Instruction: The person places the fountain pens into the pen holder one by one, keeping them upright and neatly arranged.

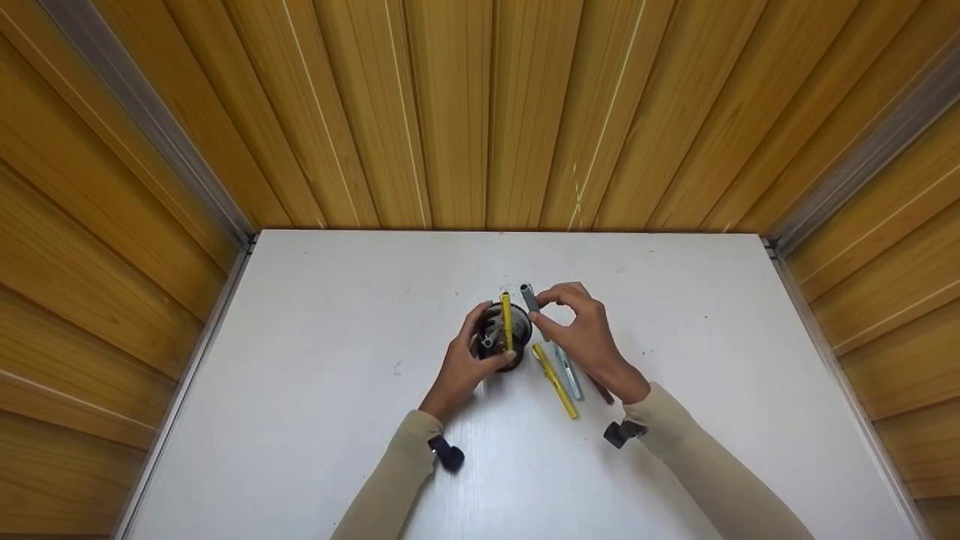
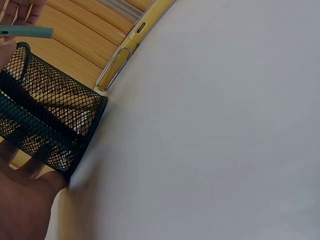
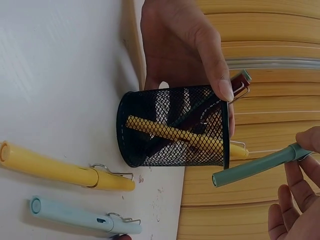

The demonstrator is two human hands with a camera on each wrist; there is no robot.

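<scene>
My left hand (image 1: 461,367) grips a black mesh pen cup (image 3: 175,105), thumb and fingers spread around its side, thumb at the rim. Inside the cup, a yellow pen (image 1: 507,319) leans with its end above the rim. A dark red pen (image 3: 242,80) also pokes out beside the left thumb, with a green pen end overlapping it. My right hand (image 1: 592,345) pinches a grey-green pen (image 3: 255,167) by one end between thumb and fingertips. The pen's free end is close to the cup's mouth, outside it in the right wrist view.
On the white table (image 1: 300,420), right of the cup, lie a yellow pen (image 1: 555,381), a light blue pen (image 1: 568,371) and a dark reddish pen (image 1: 602,391) partly under the right hand. Wood-panelled walls (image 1: 480,112) enclose the table's back and sides.
</scene>
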